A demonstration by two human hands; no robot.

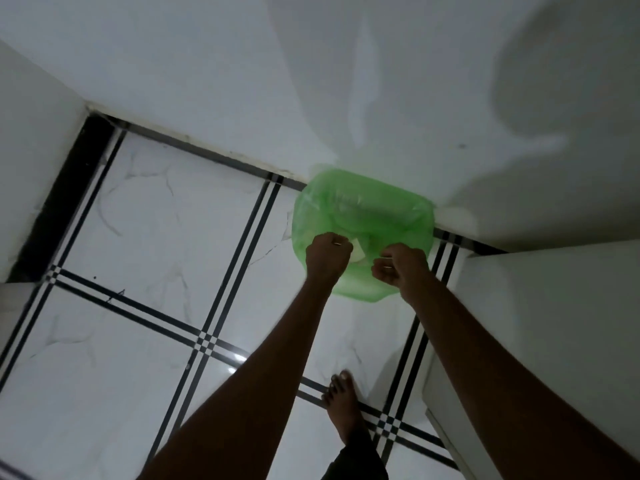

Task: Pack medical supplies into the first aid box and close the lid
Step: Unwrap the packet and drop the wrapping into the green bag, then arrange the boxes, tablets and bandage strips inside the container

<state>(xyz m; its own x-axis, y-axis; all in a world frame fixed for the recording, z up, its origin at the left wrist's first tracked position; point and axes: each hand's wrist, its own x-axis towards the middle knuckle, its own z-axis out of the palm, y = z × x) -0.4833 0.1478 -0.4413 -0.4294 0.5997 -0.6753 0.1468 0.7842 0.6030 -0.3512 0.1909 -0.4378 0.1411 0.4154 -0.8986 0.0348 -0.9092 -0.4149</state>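
No first aid box or medical supplies show in this view. A bin lined with a green plastic bag [367, 209] stands on the floor against the wall. Both my arms reach out over its near rim. My left hand [329, 254] is a closed fist with a white scrap [358, 252] sticking out at its fingers, above the bin's opening. My right hand [401, 268] is also closed, a short gap to the right of the left one. A thin pale sliver shows at its fingertips, too small to identify.
The floor [156, 237] is glossy white tile with black double stripes. White walls [207, 81] meet behind the bin. A white cabinet or ledge [540, 323] stands close on the right. My bare foot [341, 403] is on the floor below my arms.
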